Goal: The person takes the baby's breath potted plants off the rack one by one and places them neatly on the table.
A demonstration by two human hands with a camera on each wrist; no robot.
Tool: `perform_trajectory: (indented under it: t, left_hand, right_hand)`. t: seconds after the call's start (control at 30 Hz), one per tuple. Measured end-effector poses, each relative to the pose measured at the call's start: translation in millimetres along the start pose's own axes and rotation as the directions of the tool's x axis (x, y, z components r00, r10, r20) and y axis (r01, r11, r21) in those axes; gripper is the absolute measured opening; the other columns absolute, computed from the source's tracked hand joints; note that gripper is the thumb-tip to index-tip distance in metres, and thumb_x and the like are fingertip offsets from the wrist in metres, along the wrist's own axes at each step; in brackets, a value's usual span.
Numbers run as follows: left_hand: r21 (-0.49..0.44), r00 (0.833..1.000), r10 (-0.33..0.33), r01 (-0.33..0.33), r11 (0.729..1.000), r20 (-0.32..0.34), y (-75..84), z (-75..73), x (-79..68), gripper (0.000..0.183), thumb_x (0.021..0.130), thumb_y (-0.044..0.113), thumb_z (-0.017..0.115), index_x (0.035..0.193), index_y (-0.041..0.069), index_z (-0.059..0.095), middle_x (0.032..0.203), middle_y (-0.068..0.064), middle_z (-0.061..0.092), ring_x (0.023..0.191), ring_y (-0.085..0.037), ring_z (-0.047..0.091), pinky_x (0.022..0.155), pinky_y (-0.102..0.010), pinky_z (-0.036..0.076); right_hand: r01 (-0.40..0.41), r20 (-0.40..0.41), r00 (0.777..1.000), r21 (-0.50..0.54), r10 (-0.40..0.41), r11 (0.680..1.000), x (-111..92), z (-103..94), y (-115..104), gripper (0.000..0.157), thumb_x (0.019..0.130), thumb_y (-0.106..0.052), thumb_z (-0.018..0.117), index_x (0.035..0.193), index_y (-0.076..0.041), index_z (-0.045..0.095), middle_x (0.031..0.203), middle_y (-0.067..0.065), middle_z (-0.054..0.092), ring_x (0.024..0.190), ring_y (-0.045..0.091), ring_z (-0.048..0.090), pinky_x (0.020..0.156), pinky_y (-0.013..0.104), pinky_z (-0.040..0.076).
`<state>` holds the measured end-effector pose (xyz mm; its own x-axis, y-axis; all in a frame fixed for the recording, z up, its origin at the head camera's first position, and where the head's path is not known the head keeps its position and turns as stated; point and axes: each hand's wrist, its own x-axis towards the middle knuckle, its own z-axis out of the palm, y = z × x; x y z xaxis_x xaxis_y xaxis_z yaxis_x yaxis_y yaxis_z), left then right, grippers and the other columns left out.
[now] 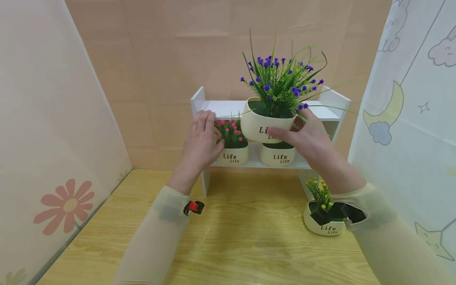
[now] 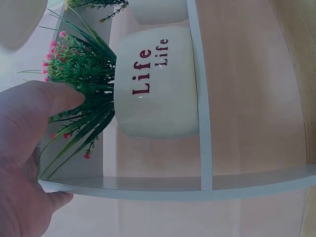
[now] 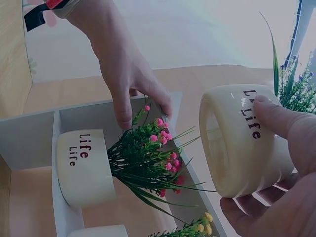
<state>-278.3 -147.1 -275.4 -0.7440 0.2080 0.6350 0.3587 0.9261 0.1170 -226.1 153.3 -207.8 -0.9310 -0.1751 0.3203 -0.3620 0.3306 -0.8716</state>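
My right hand [image 1: 315,138] holds a cream pot of purple flowers [image 1: 251,122], thumb on its "Life" lettering and fingers behind. The pot hangs in front of the white shelf's [image 1: 226,106] top board; its hollow underside shows in the right wrist view. At the shelf's upper left corner, my left hand [image 1: 201,138] grips the side panel, thumb inside and fingers outside. Below that thumb, a pot of pink flowers [image 2: 158,98] stands on the middle board. Beside it sits another "Life" pot [image 1: 279,157], its plant mostly hidden behind the held one.
A pot of yellow flowers [image 1: 322,229] stands on the wooden table [image 1: 242,237] at the right, partly covered by my right wrist. Patterned cloth walls [image 1: 384,118] close in the sides, and a peach cloth [image 1: 149,79] hangs behind the shelf.
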Motion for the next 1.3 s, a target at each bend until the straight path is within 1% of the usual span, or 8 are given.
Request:
perform_trajectory:
  t: [0.33, 0.47, 0.57, 0.7, 0.83, 0.97, 1.2, 1.3]
  left_hand:
    - [0.015, 1.0, -0.01, 0.01, 1.0, 0.017, 0.8, -4.2, -1.6, 0.089, 0.099, 0.031, 0.082, 0.165, 0.002, 0.029, 0.17, -0.017, 0.031, 0.165, -0.036, 0.018, 0.137, -0.038, 0.009]
    - [0.022, 0.999, -0.02, 0.019, 1.0, 0.03, 1.7, -4.8, -0.6, 0.09, 0.1, 0.032, 0.082, 0.166, 0.002, 0.029, 0.171, -0.016, 0.031, 0.166, -0.034, 0.018, 0.137, -0.037, 0.009]
    - [0.017, 0.999, -0.027, 0.027, 1.0, 0.041, 3.0, -4.5, 0.4, 0.091, 0.1, 0.033, 0.082, 0.167, 0.002, 0.028, 0.172, -0.016, 0.031, 0.166, -0.034, 0.018, 0.136, -0.036, 0.009]
    - [0.012, 0.998, -0.037, 0.036, 0.999, 0.054, 5.0, -5.0, 1.2, 0.092, 0.1, 0.033, 0.082, 0.168, 0.002, 0.027, 0.172, -0.016, 0.029, 0.166, -0.033, 0.016, 0.136, -0.035, 0.007]
    - [0.013, 0.998, -0.037, 0.036, 0.999, 0.056, 6.7, -5.4, 1.4, 0.092, 0.1, 0.034, 0.082, 0.168, 0.003, 0.027, 0.172, -0.015, 0.029, 0.166, -0.033, 0.016, 0.136, -0.035, 0.007]
    - [0.011, 0.998, -0.03, 0.029, 1.0, 0.049, 7.8, -5.3, 1.2, 0.091, 0.1, 0.033, 0.082, 0.167, 0.003, 0.028, 0.172, -0.016, 0.03, 0.166, -0.034, 0.017, 0.136, -0.036, 0.008]
    - [0.004, 0.999, -0.025, 0.025, 1.0, 0.04, 8.7, -6.0, 0.2, 0.089, 0.1, 0.032, 0.082, 0.165, 0.003, 0.029, 0.17, -0.016, 0.031, 0.165, -0.035, 0.018, 0.136, -0.037, 0.01]
    - [0.011, 0.999, -0.027, 0.026, 1.0, 0.044, 8.6, -6.7, -0.1, 0.089, 0.1, 0.033, 0.082, 0.165, 0.003, 0.029, 0.17, -0.016, 0.031, 0.165, -0.035, 0.019, 0.136, -0.037, 0.01]
  right_hand:
    - [0.032, 0.026, 0.999, 0.003, -0.032, 0.999, -20, 3.5, 5, 0.081, 0.093, -0.039, 0.092, 0.161, -0.029, 0.05, 0.153, 0.0, 0.063, 0.143, 0.025, 0.061, 0.118, 0.055, 0.049]
    - [0.006, 0.029, 1.0, 0.035, -0.007, 0.999, -28, 4.9, 9, 0.084, 0.093, -0.036, 0.093, 0.163, -0.032, 0.047, 0.155, -0.003, 0.061, 0.144, 0.023, 0.06, 0.118, 0.052, 0.05]
    - [-0.004, 0.04, 0.999, 0.029, 0.003, 1.0, -33, 6.2, 14, 0.086, 0.094, -0.034, 0.092, 0.166, -0.029, 0.044, 0.157, 0.0, 0.059, 0.146, 0.026, 0.058, 0.116, 0.051, 0.052]
    - [0.02, 0.047, 0.999, -0.024, -0.019, 1.0, -36, 8.4, 21, 0.086, 0.095, -0.034, 0.091, 0.167, -0.027, 0.044, 0.157, 0.001, 0.057, 0.146, 0.027, 0.057, 0.113, 0.043, 0.055]
    - [0.045, 0.052, 0.998, -0.02, -0.044, 0.999, -40, 9.4, 29, 0.082, 0.096, -0.033, 0.091, 0.166, -0.029, 0.047, 0.156, -0.002, 0.057, 0.146, 0.027, 0.057, 0.108, 0.031, 0.055]
    - [0.036, 0.06, 0.998, 0.001, -0.036, 0.999, -46, 9.4, 37, 0.08, 0.096, -0.033, 0.09, 0.164, -0.028, 0.048, 0.154, 0.0, 0.059, 0.146, 0.027, 0.056, 0.103, 0.023, 0.055]
    - [0.015, 0.068, 0.998, -0.02, -0.014, 1.0, -54, 12.0, 51, 0.087, 0.097, -0.028, 0.09, 0.17, -0.027, 0.042, 0.16, 0.004, 0.052, 0.148, 0.033, 0.052, 0.114, 0.042, 0.051]
    - [0.037, 0.073, 0.997, -0.044, -0.034, 0.998, -56, 13.8, 58, 0.084, 0.097, -0.028, 0.09, 0.168, -0.023, 0.046, 0.158, 0.005, 0.054, 0.146, 0.032, 0.053, 0.112, 0.035, 0.052]
